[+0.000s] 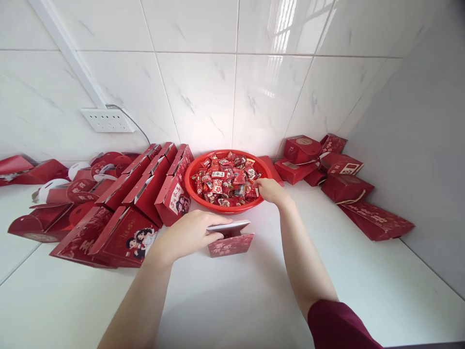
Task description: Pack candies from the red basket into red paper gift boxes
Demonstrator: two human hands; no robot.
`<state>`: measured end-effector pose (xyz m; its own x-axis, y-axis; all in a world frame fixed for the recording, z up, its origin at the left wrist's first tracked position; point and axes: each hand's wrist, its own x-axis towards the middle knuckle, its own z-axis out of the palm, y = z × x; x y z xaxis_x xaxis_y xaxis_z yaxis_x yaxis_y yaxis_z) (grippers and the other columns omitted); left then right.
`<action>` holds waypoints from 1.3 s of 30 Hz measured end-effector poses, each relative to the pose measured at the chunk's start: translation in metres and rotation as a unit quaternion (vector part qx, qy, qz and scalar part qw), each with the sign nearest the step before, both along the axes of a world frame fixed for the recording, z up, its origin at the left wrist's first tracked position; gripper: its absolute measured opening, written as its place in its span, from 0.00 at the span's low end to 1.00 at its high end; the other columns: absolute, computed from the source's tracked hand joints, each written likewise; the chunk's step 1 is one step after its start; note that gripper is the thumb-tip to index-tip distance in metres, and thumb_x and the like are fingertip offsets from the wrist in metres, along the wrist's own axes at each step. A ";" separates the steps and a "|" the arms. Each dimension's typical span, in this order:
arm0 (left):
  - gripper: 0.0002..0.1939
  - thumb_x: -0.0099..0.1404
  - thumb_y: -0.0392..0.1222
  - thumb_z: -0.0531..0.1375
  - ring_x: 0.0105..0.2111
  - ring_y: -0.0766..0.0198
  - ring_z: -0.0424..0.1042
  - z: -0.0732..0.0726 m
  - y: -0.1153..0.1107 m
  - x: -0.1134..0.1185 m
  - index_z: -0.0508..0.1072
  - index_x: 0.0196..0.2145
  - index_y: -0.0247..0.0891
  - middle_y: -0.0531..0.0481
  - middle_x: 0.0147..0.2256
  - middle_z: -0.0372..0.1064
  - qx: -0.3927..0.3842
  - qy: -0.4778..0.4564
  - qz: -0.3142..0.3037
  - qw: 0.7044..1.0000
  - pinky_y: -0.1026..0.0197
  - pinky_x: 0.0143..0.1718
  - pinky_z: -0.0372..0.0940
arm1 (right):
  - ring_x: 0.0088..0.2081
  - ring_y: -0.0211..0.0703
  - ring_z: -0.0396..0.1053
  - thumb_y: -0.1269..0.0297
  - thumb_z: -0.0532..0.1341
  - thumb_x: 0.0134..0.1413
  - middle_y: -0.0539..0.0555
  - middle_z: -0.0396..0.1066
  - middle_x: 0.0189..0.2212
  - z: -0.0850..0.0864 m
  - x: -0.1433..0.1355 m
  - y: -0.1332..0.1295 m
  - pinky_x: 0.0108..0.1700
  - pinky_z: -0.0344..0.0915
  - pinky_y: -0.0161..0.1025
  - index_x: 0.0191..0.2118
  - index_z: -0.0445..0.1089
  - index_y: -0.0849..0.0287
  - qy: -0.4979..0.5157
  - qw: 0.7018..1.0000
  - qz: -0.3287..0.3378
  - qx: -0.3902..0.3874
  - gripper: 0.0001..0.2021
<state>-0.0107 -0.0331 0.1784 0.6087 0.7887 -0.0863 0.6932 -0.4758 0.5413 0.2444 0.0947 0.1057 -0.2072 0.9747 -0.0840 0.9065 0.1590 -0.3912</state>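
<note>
My left hand (189,233) grips the left side of a small red paper box (231,246), which stands on the white table with its top open. Behind that box sits a round red basin (232,209) holding a heap of wrapped candies (225,179). My right hand (271,190) reaches over the basin's right rim, fingertips bent down at the candies. Whether a candy is between those fingers is too small to make out.
Rows of red boxes (127,237) stand at the left, with round-topped ones (76,186) beyond. More red boxes (347,186) lie piled at the back right. A tiled wall (199,97) with a socket panel (108,120) rises behind the table (225,300).
</note>
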 end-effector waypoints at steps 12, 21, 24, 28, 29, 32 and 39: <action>0.23 0.67 0.38 0.56 0.54 0.56 0.70 -0.010 0.006 -0.005 0.69 0.58 0.54 0.58 0.55 0.70 0.021 -0.003 0.008 1.000 0.58 0.56 0.62 | 0.54 0.60 0.65 0.72 0.47 0.62 0.76 0.59 0.56 -0.025 -0.029 0.031 0.53 0.58 0.49 0.58 0.56 0.74 -0.101 0.987 -0.107 0.064 0.20; 0.27 0.65 0.35 0.58 0.58 0.56 0.67 -0.017 0.010 -0.005 0.68 0.59 0.56 0.61 0.58 0.67 0.039 -0.039 0.006 0.998 0.57 0.59 0.60 | 0.54 0.60 0.66 0.70 0.52 0.59 0.74 0.64 0.55 -0.034 -0.031 0.060 0.54 0.58 0.52 0.57 0.59 0.72 -0.080 0.993 -0.078 0.025 0.21; 0.24 0.66 0.36 0.57 0.55 0.56 0.69 -0.017 0.010 -0.004 0.69 0.58 0.55 0.59 0.56 0.69 0.043 -0.045 0.006 0.998 0.57 0.57 0.62 | 0.53 0.60 0.68 0.70 0.53 0.59 0.74 0.65 0.54 -0.032 -0.030 0.061 0.52 0.61 0.51 0.57 0.60 0.70 -0.037 0.994 -0.091 0.043 0.20; 0.20 0.69 0.38 0.54 0.53 0.56 0.71 -0.019 0.009 -0.004 0.71 0.57 0.52 0.58 0.55 0.70 0.037 -0.057 0.005 0.998 0.59 0.54 0.63 | 0.50 0.59 0.70 0.66 0.57 0.57 0.70 0.70 0.49 -0.023 -0.023 0.041 0.48 0.64 0.48 0.53 0.63 0.67 0.049 0.990 -0.097 0.093 0.19; 0.20 0.69 0.38 0.54 0.53 0.57 0.71 -0.020 0.009 -0.003 0.71 0.57 0.52 0.58 0.55 0.71 0.036 -0.061 0.005 0.997 0.59 0.54 0.63 | 0.50 0.58 0.70 0.64 0.58 0.56 0.69 0.71 0.49 -0.020 -0.020 0.033 0.48 0.65 0.47 0.53 0.62 0.66 0.075 0.986 -0.099 0.112 0.20; 0.20 0.69 0.38 0.54 0.54 0.56 0.70 -0.022 0.009 -0.003 0.72 0.56 0.51 0.56 0.54 0.71 0.042 -0.064 0.001 0.997 0.59 0.55 0.62 | 0.45 0.52 0.72 0.62 0.57 0.56 0.63 0.73 0.46 -0.018 -0.015 0.005 0.45 0.67 0.44 0.55 0.60 0.63 0.155 0.970 -0.096 0.161 0.22; 0.23 0.66 0.41 0.57 0.55 0.54 0.69 -0.016 -0.003 -0.001 0.68 0.59 0.53 0.55 0.56 0.69 0.029 -0.035 0.013 0.999 0.56 0.57 0.60 | 0.37 0.40 0.75 0.65 0.58 0.55 0.54 0.76 0.41 -0.010 -0.015 -0.042 0.39 0.71 0.38 0.46 0.66 0.59 0.310 0.931 -0.028 0.188 0.12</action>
